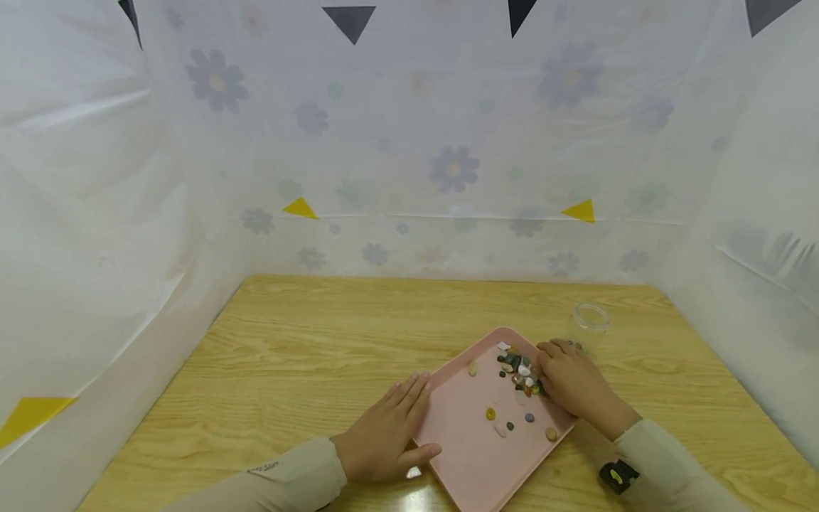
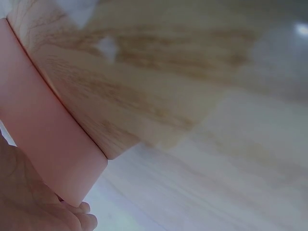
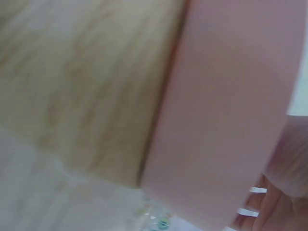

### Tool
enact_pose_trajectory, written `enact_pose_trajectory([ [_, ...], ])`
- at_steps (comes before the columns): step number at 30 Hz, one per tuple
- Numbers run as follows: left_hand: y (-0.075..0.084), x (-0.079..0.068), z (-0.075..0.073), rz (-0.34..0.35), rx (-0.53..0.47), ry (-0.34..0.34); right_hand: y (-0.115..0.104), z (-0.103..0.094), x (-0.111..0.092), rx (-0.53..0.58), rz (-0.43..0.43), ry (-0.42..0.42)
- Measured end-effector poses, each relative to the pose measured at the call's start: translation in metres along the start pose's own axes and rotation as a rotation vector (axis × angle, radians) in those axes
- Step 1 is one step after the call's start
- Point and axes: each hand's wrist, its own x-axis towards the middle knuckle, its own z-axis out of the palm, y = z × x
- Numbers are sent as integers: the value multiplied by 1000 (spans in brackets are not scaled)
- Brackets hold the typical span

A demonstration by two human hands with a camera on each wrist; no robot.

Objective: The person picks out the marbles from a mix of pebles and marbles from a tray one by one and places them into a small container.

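Note:
A pink rectangular tray lies turned at an angle on the table, with small polished stones of mixed colours clustered by its far right side. My left hand rests at the tray's left edge, fingers straight and close together, thumb stretched out over the rim. Across from it, my right hand reaches over the right rim beside the stone cluster; its thumb is hidden in the head view. In the right wrist view, loosely bent fingers show past the pink tray wall.
A clear jar with a few stones at its bottom stands just behind my right hand. Several stray stones lie around the tray, among them a yellow one and a tan one. White flowered sheeting encloses the wood-grain table.

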Motion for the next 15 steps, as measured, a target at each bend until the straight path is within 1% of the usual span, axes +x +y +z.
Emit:
enact_pose_trajectory([
  [2,0,0,0,3,4,-3,1,-5,3,2,-20,15],
  [4,0,0,-1,6,9,-6,2,-13,6,22,-35,48],
  [5,0,0,-1,7,11,-8,3,-17,7,36,-43,70],
  [8,0,0,-1,8,10,-9,9,-32,11,93,-28,148],
  [12,1,1,-2,5,1,-15,22,-50,15,140,23,227],
  [15,1,1,-2,-4,-8,-34,33,-60,16,165,102,237],
])
